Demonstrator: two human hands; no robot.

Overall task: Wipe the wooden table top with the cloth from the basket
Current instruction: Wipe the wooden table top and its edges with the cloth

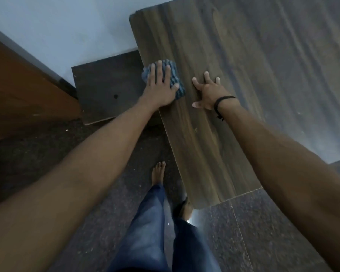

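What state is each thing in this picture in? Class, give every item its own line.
cloth: bunched, lying on the table top near its left edge, under the left hand
left hand: fingers straight, pressing down on the cloth
right hand: fingers spread, resting on bare wood beside the cloth
table top: bears the cloth and both hands
wristband: worn on the right wrist

One wooden table top. One striped cloth. Two hands: a left hand and a right hand. One black wristband. Two bare feet: a forward foot and a rear foot. One dark lower board.
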